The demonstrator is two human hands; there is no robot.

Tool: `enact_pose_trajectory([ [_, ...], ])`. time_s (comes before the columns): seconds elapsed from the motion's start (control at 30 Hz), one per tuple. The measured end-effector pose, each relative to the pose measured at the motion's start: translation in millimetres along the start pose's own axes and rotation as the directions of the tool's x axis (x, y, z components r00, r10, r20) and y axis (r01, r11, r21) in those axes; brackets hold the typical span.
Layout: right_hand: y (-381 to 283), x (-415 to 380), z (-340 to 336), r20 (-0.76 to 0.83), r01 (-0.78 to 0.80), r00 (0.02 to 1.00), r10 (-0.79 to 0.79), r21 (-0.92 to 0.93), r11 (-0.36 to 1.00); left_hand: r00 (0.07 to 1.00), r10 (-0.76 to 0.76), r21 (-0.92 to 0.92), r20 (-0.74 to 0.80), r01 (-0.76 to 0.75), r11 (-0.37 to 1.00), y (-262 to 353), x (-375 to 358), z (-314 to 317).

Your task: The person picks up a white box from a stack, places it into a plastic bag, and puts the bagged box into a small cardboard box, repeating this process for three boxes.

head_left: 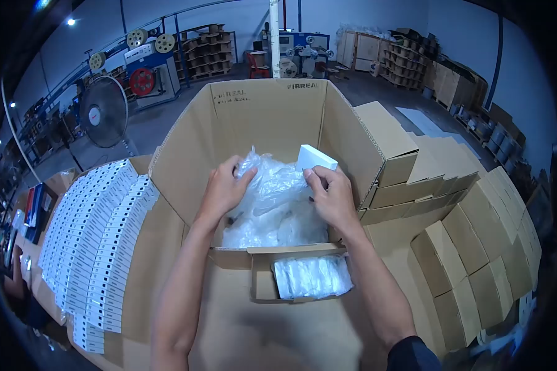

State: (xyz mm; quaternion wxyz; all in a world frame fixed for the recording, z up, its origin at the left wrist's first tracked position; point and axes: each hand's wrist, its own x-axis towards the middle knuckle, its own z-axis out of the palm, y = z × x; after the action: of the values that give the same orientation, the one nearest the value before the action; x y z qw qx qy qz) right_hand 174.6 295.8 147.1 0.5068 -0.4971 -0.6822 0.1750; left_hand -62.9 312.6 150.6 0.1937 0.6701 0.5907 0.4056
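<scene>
Two hands work inside the large open carton [272, 117], whose flaps stand up so the interior stays reachable from above. The left hand [224, 188] pinches a bunch of the clear plastic bag [272, 198], its fingers [241, 176] curled narrow around the crinkled film, apparently to hold the film up and out of the way. The right hand [331, 198] grips a small white box [315, 159] between thumb and fingers at the bag's upper edge; the box stands tilted, half above the plastic, so whether it is going in or coming out cannot be told. The bag fills the middle of the carton and looks stuffed with wrapped pieces.

Just in front of the carton, a shallow cardboard tray [263, 278] holds a flat plastic-wrapped white pack [312, 276], near both forearms. To the left, rows of small white boxes [96, 241] lie packed edge to edge on the cardboard-covered surface [161, 260], ordered for easy picking. To the right, folded brown cartons [476, 247] sit stacked in close ranks, and a standing fan [104, 111] stands well behind.
</scene>
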Motion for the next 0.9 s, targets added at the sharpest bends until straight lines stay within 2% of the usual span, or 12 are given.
enact_pose_trajectory([
  [0.03,0,-1,0,0.005,-0.013,1.0,0.013,0.004,1.0,0.999,-0.026,0.074,-0.029,0.029,0.997,1,-4,-1],
  [0.17,-8,-6,-1,-0.037,-0.04,0.998,0.042,0.049,0.998,0.989,-0.047,-0.076,-0.138,0.037,0.996,21,-22,-3],
  [0.2,-11,-9,-1,-0.062,-0.039,0.997,0.043,0.069,0.997,0.996,-0.083,-0.139,-0.03,0.078,0.987,25,-24,-8],
  [0.3,-29,-25,-10,-0.007,0.088,0.996,-0.088,-0.011,0.996,0.977,0.105,-0.245,0.185,-0.057,0.968,49,-52,-8],
  [0.33,-32,-30,-14,0.018,0.1,0.995,-0.101,0.028,0.995,0.967,0.242,-0.329,0.084,-0.203,0.922,48,-57,-1],
  [0.43,-51,-52,-31,0.01,0.149,0.989,-0.151,0.1,0.984,0.992,0.071,-0.651,0.101,0.012,0.759,77,-93,-10],
  [0.47,-56,-58,-41,0.155,0.004,0.987,-0.031,0.17,0.985,0.994,0.085,-0.651,0.069,-0.02,0.759,77,-105,-10],
  [0.57,-65,-84,-53,0.38,-0.014,0.919,-0.101,0.287,0.958,0.995,0.063,-0.647,0.076,0.001,0.762,91,-150,-13],
  [0.6,-55,-100,-40,0.311,-0.017,0.942,-0.129,0.428,0.904,0.995,0.068,-0.634,0.078,-0.003,0.773,89,-163,-13],
  [0.77,-68,-174,-52,0.199,-0.234,0.97,0.142,0.586,0.776,0.996,-0.072,-0.685,-0.053,0.016,0.729,73,-245,-16],
  [0.87,-69,-214,-55,0.214,-0.363,0.917,0.336,0.797,0.483,0.985,-0.17,-0.7,-0.024,0.105,0.706,52,-295,-16],
  [0.9,-78,-223,-58,0.237,-0.382,0.896,0.376,0.843,0.378,0.987,-0.092,-0.615,-0.135,-0.011,0.788,46,-303,-13],
])
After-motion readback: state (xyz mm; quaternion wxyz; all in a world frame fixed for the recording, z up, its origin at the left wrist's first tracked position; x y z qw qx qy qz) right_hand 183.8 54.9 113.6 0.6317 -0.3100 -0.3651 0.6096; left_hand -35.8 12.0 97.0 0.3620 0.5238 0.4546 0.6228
